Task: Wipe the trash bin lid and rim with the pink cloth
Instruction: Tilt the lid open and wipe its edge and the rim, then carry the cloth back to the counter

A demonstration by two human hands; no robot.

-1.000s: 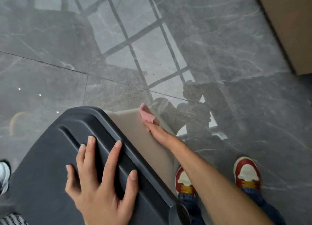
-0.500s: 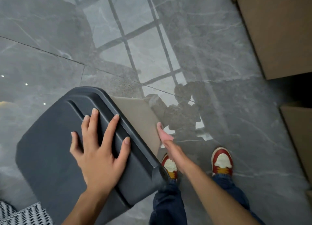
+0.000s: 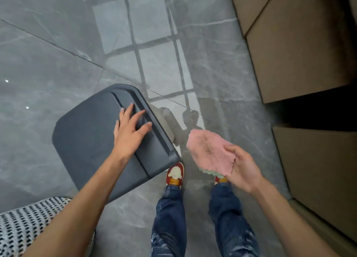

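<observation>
Since the earlier frame the right hand (image 3: 242, 169) has lifted off the bin's side, fingers closed on the soiled pink cloth (image 3: 210, 153), now held right of the lid (image 3: 92, 141), whose near rim (image 3: 154, 125) runs diagonally beside the flat, empty left hand (image 3: 129, 133).

left hand (image 3: 129, 135) flat on bin lid (image 3: 92, 141); right hand (image 3: 241, 169) holds pink cloth (image 3: 210, 152).

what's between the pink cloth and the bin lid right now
In the head view, only bare grey floor separates the cloth from the lid; nothing touches across.
</observation>
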